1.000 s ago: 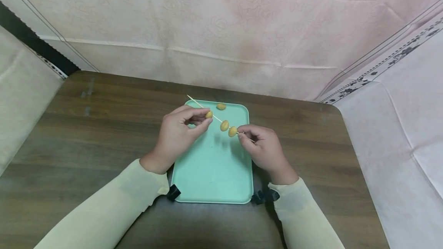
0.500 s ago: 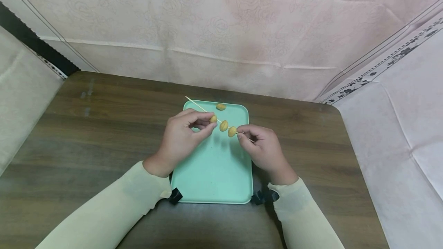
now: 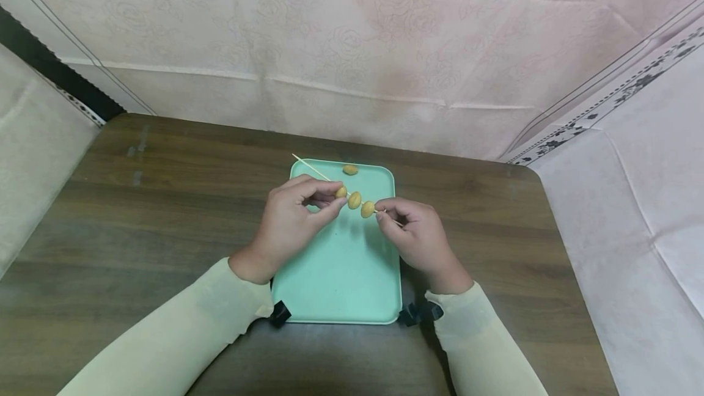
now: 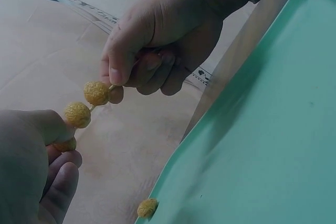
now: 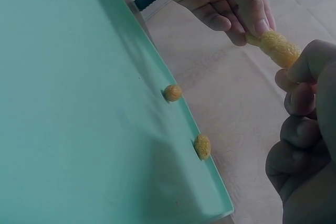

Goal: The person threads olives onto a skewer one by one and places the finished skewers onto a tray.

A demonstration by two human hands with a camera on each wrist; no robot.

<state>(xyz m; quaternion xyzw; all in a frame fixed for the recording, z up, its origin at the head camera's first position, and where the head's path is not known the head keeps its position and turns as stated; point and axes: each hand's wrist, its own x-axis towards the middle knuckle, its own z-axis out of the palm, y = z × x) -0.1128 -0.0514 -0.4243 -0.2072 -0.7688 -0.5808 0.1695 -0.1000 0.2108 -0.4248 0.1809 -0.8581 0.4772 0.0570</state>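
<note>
A thin wooden skewer (image 3: 310, 167) slants above the tray, threaded through wrinkled yellow oval fruits. My left hand (image 3: 291, 222) pinches the leftmost fruit (image 3: 341, 192) between thumb and forefinger. Close beside it on the stick are a middle fruit (image 3: 354, 200) and a right-hand fruit (image 3: 368, 209). My right hand (image 3: 419, 238) grips the skewer's lower end, thumb and forefinger up against the last fruit. The skewer's bare tip sticks out past my left hand. In the right wrist view, the strung fruits (image 5: 283, 53) stand close together between both hands.
Under my hands a mint-green tray (image 3: 341, 289) lies on a dark wooden table (image 3: 165, 231). Two loose fruits, one round-looking (image 5: 172, 93) and one oval (image 5: 202, 146), lie by its far rim. A pale patterned cloth (image 3: 330, 47) hangs behind.
My left hand has slid its fruit down the skewer to the right, closing the gap to the middle fruit. My right hand has stayed nearly still.
</note>
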